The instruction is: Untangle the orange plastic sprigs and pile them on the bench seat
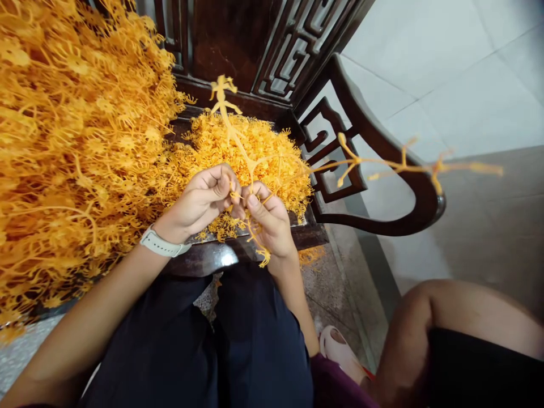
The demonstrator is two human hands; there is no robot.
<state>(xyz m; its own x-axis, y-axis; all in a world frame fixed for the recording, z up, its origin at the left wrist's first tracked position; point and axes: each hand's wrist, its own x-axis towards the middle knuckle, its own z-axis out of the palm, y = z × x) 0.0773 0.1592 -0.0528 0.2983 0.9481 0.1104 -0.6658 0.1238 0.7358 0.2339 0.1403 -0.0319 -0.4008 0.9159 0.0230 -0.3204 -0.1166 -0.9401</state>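
Note:
A thin, branching orange-yellow plastic stem [238, 146] rises from between my fingers. One forked arm points up and away, another long branch [395, 166] reaches far to the right, and a short end hangs below my right hand. My right hand [272, 218] pinches the stem near its fork, thumb on top. Close beside it, my left hand [208, 198] has thumb and fingertips closed on a small orange piece [233, 194] at the same joint. Whether that piece is joined to the stem is hidden by the fingers. A pale watch band circles my left wrist.
A huge heap of orange plastic pieces [80, 164] fills the left. A smaller pile [267, 150] lies on the dark wooden bench before me. The bench's carved armrest [382, 226] curves out at right. Another person's bent leg [408, 334] is at lower right.

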